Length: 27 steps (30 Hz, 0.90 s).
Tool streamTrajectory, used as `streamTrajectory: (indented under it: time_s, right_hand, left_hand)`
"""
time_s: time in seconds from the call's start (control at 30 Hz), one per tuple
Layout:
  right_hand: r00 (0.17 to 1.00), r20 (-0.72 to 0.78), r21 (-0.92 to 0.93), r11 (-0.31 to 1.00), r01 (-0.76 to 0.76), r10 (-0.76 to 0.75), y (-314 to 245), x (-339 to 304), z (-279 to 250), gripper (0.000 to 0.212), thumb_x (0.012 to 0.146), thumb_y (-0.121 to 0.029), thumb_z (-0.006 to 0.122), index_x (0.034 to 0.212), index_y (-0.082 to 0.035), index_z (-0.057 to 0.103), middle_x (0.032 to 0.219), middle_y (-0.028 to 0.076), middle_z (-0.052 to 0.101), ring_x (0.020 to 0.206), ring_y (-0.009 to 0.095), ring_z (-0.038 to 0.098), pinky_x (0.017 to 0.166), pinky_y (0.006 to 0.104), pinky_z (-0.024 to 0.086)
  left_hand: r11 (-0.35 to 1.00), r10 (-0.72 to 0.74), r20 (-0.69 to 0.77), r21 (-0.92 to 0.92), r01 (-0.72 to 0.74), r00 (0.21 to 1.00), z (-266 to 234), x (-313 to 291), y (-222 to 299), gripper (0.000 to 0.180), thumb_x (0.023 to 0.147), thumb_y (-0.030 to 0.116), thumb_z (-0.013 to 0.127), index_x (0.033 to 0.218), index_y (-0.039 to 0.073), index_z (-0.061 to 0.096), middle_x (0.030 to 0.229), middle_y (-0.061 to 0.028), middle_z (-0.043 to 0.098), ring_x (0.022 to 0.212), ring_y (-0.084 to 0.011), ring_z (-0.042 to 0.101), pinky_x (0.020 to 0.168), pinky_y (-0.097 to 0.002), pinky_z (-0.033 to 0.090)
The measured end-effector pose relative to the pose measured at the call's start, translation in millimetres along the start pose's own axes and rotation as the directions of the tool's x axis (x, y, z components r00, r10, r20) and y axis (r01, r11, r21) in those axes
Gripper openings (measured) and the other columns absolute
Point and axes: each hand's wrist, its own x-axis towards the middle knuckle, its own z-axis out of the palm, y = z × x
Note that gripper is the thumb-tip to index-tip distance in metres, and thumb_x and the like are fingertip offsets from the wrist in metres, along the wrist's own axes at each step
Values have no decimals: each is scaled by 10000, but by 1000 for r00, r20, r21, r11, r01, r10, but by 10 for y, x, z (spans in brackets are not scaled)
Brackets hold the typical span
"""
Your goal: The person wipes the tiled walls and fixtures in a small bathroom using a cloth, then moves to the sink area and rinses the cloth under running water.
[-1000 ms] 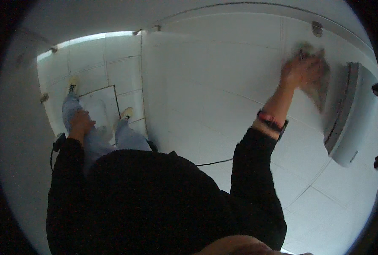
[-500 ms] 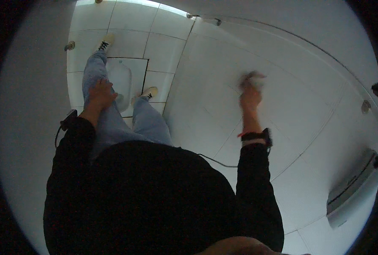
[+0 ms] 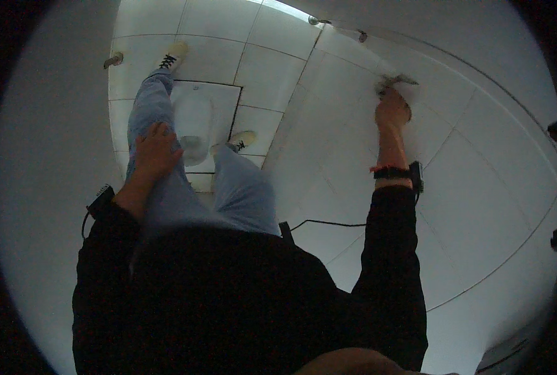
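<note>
My right hand [image 3: 392,107] is stretched out against the white tiled wall [image 3: 466,162], pressing a pale cloth or paper wad [image 3: 396,82] onto the tiles low on the wall. A dark watch and an orange band sit on that wrist [image 3: 396,172]. My left hand [image 3: 156,149] rests flat on my left thigh, on light blue trousers [image 3: 166,187], holding nothing. Both sleeves are black.
A white squat toilet pan [image 3: 194,119] is set in the tiled floor between my feet in pale shoes [image 3: 172,56]. A small metal fitting [image 3: 112,60] sits on the floor at the left. A thin black cable [image 3: 328,223] hangs near my waist.
My right hand with the cloth has slid down the wall from beside a grey wall dispenser toward the floor. The view has tipped downward, and the dispenser has left the picture.
</note>
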Motion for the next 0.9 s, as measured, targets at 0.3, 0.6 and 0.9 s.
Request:
streamTrajectory:
  time_s: [0.3,0.6,0.9]
  right_hand:
    - [996,-89,-7,1000,2,-3,-479,647,405,491,937,-186,438,1421,-113,404,1478,110,374,1345,271,383,1072,385,370]
    - [946,45,284,904,-319,320,-435,415,258,554,919,-216,499,1446,-117,361,1450,114,423,1299,277,454,1050,406,405]
    - [940,294,451,892,21,-171,-1224,-716,1908,289,923,-193,467,1172,-96,576,1302,147,555,1129,350,553,936,449,456]
  left_hand:
    - [998,6,-81,63,-1,997,18,-5,103,454,834,394,636,1204,134,586,1409,-100,440,1366,-298,325,1052,-589,287]
    - [997,-30,-27,68,32,999,-96,18,280,490,825,406,635,1224,128,580,1418,-97,433,1361,-298,332,1036,-610,291]
    - [999,-21,-65,49,24,998,-140,-9,261,466,809,370,654,1215,149,590,1401,-97,440,1349,-304,347,1040,-554,292]
